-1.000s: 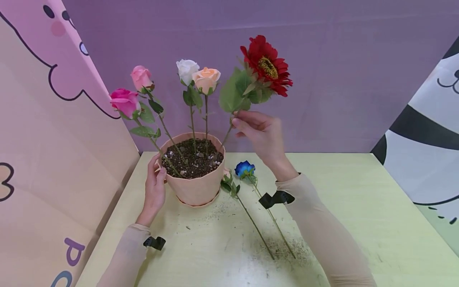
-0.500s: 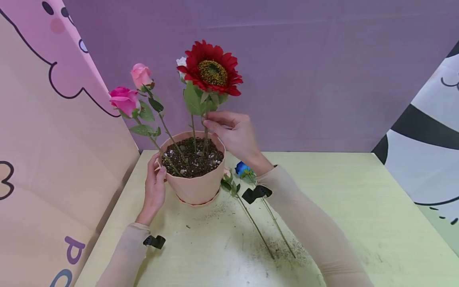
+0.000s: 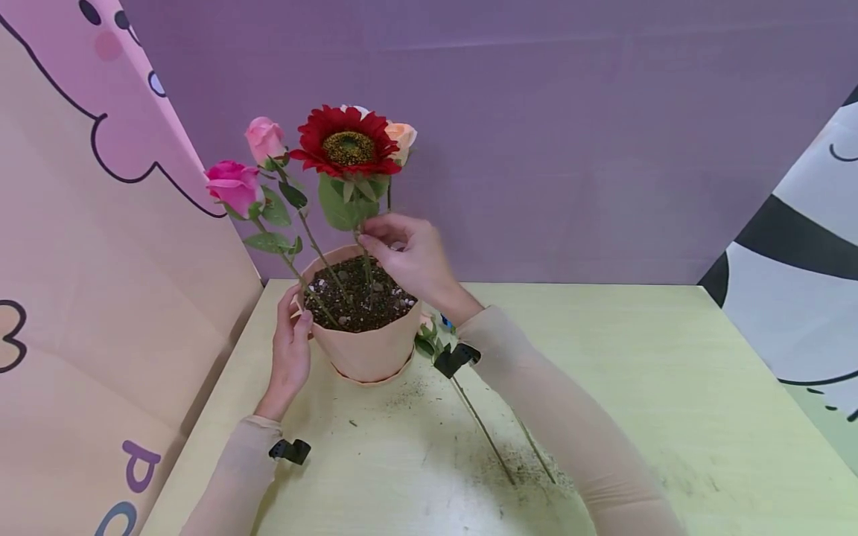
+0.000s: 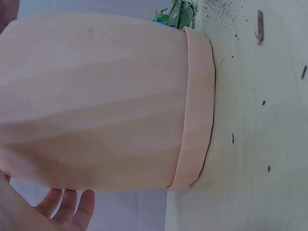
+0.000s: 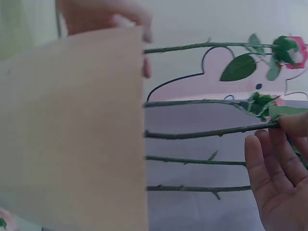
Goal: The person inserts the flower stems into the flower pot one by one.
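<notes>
My right hand (image 3: 415, 257) pinches the stem of a red sunflower-like artificial flower (image 3: 348, 149), just under its leaves, between thumb and fingertips. Its stem (image 5: 211, 132) reaches down past the rim of the peach flowerpot (image 3: 365, 356) in the right wrist view. On the pot's left side my left hand (image 3: 291, 361) holds the rim, thumb in front and fingers behind. Dark soil (image 3: 385, 298) fills the pot. A deep pink rose (image 3: 233, 186) and a light pink rose (image 3: 264, 139) lean left in it. A peach rose (image 3: 402, 138) and a white rose, mostly covered, stand behind the red bloom.
Right of the pot, a pale rose with green leaves (image 3: 426, 344) and a blue rose (image 3: 447, 323) lie on the table (image 3: 670, 372), partly under my right forearm. Soil crumbs dot the tabletop. A purple backdrop (image 3: 570, 149) rises behind.
My right hand has carried the red flower left and slightly down, from right of the pot to over its middle, uncovering the peach rose again. The left hand stays on the pot.
</notes>
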Tool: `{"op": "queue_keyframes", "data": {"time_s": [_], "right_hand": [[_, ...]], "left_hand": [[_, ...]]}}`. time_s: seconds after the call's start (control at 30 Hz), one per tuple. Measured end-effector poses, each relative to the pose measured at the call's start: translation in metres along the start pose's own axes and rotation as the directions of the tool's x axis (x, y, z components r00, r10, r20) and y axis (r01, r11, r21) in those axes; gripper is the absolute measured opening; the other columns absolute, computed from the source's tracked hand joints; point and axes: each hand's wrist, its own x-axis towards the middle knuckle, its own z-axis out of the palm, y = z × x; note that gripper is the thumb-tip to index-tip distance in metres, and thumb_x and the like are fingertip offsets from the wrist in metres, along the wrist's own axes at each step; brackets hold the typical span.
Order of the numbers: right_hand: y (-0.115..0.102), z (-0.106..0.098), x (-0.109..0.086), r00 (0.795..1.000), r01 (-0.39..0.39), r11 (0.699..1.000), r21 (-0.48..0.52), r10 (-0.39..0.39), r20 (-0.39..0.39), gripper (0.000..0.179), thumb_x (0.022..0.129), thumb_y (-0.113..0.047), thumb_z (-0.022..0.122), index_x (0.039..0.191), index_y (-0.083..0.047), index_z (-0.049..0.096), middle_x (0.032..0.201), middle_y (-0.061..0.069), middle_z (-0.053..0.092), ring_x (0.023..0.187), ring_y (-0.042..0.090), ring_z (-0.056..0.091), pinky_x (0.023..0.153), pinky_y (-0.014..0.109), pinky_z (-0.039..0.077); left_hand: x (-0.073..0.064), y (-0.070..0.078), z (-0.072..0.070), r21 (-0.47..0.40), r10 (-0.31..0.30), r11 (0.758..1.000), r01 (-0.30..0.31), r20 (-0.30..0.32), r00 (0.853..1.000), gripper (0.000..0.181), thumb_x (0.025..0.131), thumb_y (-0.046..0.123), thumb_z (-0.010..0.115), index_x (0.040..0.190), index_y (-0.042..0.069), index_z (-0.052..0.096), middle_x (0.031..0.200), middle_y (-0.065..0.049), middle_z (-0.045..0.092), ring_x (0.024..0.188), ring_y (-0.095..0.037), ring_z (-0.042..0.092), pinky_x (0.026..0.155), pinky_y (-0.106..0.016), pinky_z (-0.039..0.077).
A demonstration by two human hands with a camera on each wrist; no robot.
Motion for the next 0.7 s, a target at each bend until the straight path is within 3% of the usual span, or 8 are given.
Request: {"op": "queue_keyframes", "data": {"time_s": [0.13, 0.3, 0.7], "right_hand": [[0.010, 0.008, -0.001, 0.998, 0.053, 0.994, -0.096, -0.050, 0.029, 0.016, 0.101, -0.014, 0.071, 0.111, -0.005, 0.079, 0.101, 0.008, 0.081, 0.081, 0.017, 0.073, 0.072, 0.027, 0.056], [0.027, 0.019, -0.008, 0.997, 0.053, 0.988, -0.142, -0.043, 0.068, 0.018, 0.104, -0.014, 0.068, 0.114, -0.002, 0.077, 0.100, 0.008, 0.081, 0.084, 0.025, 0.076, 0.067, 0.023, 0.050], [0.059, 0.040, -0.018, 0.998, 0.045, 0.999, 0.020, -0.046, 0.046, 0.028, 0.106, -0.005, 0.061, 0.131, 0.008, 0.068, 0.104, 0.015, 0.081, 0.089, 0.028, 0.079, 0.067, 0.021, 0.058]], "left_hand": [[0.000, -0.001, 0.000, -0.013, 0.000, 1.000, 0.000, 0.002, 1.000, 0.053, 0.115, 0.025, 0.034, 0.167, 0.019, 0.027, 0.155, -0.027, 0.043, 0.130, -0.036, 0.054, 0.104, -0.055, 0.047], [-0.003, 0.001, 0.000, -0.011, -0.006, 1.000, 0.006, 0.004, 1.000, 0.054, 0.114, 0.024, 0.033, 0.168, 0.018, 0.026, 0.158, -0.026, 0.042, 0.134, -0.038, 0.053, 0.104, -0.053, 0.048], [-0.005, 0.003, -0.003, 0.000, -0.014, 1.000, 0.014, -0.017, 1.000, 0.055, 0.113, 0.025, 0.035, 0.167, 0.021, 0.028, 0.156, -0.027, 0.042, 0.131, -0.038, 0.053, 0.104, -0.057, 0.048]]}}
